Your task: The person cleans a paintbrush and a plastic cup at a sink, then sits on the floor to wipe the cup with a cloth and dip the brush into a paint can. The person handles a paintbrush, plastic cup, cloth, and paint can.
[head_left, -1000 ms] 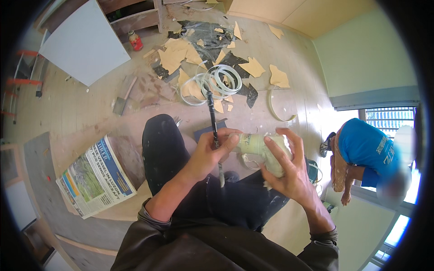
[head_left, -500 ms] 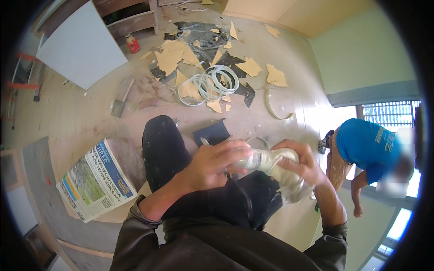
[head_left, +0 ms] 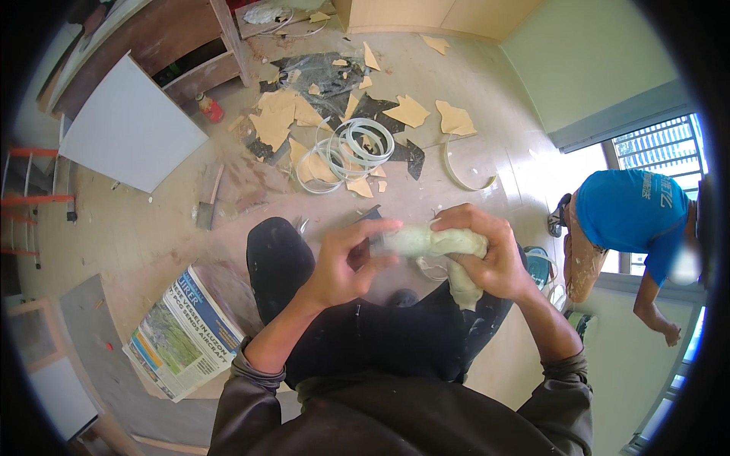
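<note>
Over my lap I hold a clear, bottle-like cylinder (head_left: 411,240), blurred by motion, crosswise between my hands. My left hand (head_left: 346,262) has its thumb and fingers closed around the cylinder's left end. A cream, soft-looking cloth (head_left: 464,287) covers the right end and hangs down in a limp tail. My right hand (head_left: 499,254) is wrapped around this cloth, its thumb below and fingers on top. What the cloth covers is hidden.
Coiled pale edging strips (head_left: 357,148) and broken tan board pieces (head_left: 274,118) litter the floor ahead. A newspaper (head_left: 186,334) lies at left, near a white panel (head_left: 133,125) and orange ladder (head_left: 34,201). A person in a blue shirt (head_left: 627,209) bends at right.
The cylinder and both hands have moved slightly up and away from me. My left fingers have shifted toward the cylinder's end, showing more of it. The person at right has leaned farther right.
</note>
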`<state>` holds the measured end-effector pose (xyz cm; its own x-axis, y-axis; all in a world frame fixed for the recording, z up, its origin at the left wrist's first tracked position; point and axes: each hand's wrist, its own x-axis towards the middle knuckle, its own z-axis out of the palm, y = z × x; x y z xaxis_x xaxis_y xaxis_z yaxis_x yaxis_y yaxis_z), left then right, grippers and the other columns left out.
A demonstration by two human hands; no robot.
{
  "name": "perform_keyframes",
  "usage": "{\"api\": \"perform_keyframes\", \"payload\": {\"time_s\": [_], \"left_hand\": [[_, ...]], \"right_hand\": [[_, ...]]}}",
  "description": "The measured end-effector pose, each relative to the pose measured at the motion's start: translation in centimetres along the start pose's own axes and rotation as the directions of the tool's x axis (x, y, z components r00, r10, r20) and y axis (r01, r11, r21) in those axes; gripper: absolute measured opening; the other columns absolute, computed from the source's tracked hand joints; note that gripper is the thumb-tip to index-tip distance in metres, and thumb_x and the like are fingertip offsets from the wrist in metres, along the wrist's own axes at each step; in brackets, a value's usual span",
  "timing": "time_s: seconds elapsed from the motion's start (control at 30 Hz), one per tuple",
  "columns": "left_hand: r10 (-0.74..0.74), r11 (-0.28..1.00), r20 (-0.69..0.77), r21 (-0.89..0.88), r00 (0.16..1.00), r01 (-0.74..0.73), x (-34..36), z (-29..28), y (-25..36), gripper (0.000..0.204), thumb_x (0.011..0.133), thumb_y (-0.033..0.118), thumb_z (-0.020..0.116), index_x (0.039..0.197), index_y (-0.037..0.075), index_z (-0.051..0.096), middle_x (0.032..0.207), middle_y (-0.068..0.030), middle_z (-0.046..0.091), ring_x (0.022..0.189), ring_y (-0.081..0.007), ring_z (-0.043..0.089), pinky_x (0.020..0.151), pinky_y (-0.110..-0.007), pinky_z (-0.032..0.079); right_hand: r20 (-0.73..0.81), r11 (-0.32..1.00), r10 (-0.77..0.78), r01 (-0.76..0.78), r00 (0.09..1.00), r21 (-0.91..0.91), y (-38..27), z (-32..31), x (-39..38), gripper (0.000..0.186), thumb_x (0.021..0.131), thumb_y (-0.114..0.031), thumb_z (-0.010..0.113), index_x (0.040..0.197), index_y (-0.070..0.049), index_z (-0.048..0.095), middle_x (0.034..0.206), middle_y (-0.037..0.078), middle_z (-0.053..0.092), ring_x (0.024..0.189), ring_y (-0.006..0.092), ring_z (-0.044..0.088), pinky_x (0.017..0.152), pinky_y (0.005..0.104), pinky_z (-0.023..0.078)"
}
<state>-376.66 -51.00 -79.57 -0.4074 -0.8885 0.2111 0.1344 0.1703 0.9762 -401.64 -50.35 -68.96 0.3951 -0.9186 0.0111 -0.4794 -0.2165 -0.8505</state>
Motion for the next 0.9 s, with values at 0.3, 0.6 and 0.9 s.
{"api": "perform_keyframes", "payload": {"time_s": [0.3, 0.6, 0.9], "left_hand": [[0.536, 0.461, 0.444, 0.559, 0.719, -0.689, 1.5, -2.3, 2.2, 0.055, 0.076, 0.012, 0.086, 0.127, 0.014, 0.066, 0.110, -0.0159, 0.071, 0.072, -0.0214, 0.071, 0.068, -0.027, 0.060], [-0.148, 0.988, -0.037, -0.054, 0.988, 0.146, 1.6, -1.3, 2.6, 0.046, 0.092, 0.013, 0.078, 0.131, 0.000, 0.059, 0.099, -0.0058, 0.074, 0.068, -0.0016, 0.053, 0.058, -0.020, 0.042], [0.348, 0.872, 0.060, 0.344, 0.935, -0.347, 1.1, -0.5, 3.1, 0.044, 0.079, 0.000, 0.082, 0.120, 0.006, 0.068, 0.100, -0.0126, 0.072, 0.060, -0.0121, 0.058, 0.055, -0.024, 0.046]], "right_hand": [[0.214, 0.698, 0.458, -0.499, 0.863, 0.514, 0.3, -0.9, 0.1, 0.030, 0.090, -0.004, 0.071, 0.117, -0.003, 0.058, 0.100, 0.006, 0.067, 0.089, 0.0116, 0.064, 0.080, 0.0286, 0.053], [-0.199, 0.991, -0.053, 0.075, 0.979, 0.106, 1.5, 0.9, -0.4, 0.033, 0.078, 0.005, 0.078, 0.109, -0.001, 0.071, 0.107, 0.010, 0.071, 0.101, 0.0184, 0.067, 0.091, 0.0333, 0.053], [0.162, 0.682, 0.451, -0.456, 0.878, 0.571, 1.0, 0.2, -1.0, 0.034, 0.084, -0.009, 0.080, 0.114, 0.001, 0.069, 0.108, 0.013, 0.071, 0.104, 0.0195, 0.067, 0.092, 0.0337, 0.052]]}}
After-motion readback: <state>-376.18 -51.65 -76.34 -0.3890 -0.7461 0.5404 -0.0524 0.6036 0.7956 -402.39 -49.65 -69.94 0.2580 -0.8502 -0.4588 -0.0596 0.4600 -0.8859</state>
